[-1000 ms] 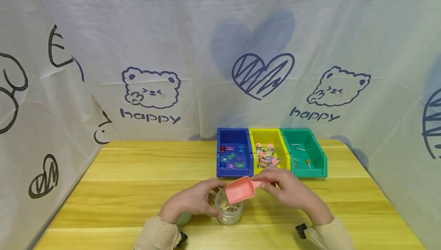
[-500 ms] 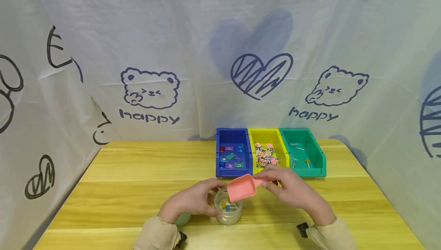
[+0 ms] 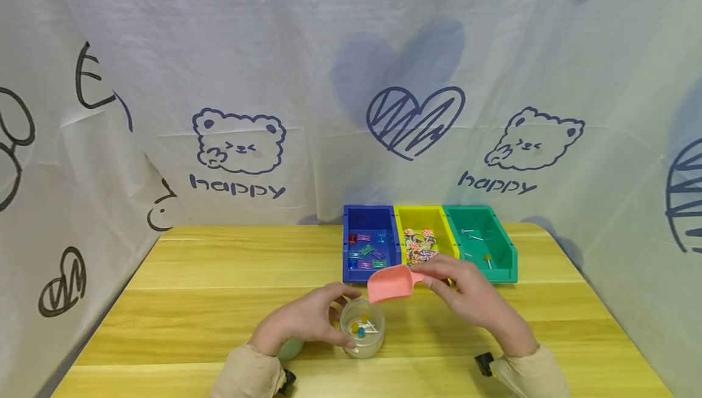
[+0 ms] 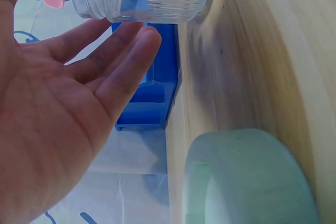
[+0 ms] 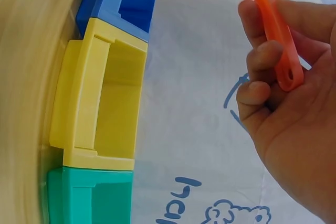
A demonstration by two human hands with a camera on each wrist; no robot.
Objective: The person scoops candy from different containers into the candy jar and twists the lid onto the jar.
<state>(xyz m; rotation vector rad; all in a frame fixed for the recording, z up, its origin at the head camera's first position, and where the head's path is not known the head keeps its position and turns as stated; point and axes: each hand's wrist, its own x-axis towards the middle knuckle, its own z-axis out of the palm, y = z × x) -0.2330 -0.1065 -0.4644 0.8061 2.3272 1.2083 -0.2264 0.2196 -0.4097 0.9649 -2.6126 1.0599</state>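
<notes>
A clear glass jar [image 3: 366,349] stands on the table with several small lollipops [image 3: 362,328] inside, their heads yellow and blue on white sticks. My left hand [image 3: 308,317] cups the jar's left side, thumb at the near side and fingers at the far side. In the left wrist view the fingers [image 4: 126,72] reach up behind the jar. Above the jar's far right rim, my right hand [image 3: 466,288] holds a pink scoop [image 3: 390,283] by its handle; its bowl shows nothing in it. The right wrist view shows the fingers curled round that handle.
Behind the hands sit three joined bins: a blue bin [image 3: 368,218] with wrapped candies, a yellow bin [image 3: 419,218] with swirl lollipops and a green bin [image 3: 501,275] with a few small lollipops. A pale green ring-shaped piece [image 4: 257,177] lies by the left wrist.
Yellow- and blue-headed lollipops have appeared in the jar. My right hand has lifted the scoop up and right, away from the jar's mouth. The left hand stays by the jar.
</notes>
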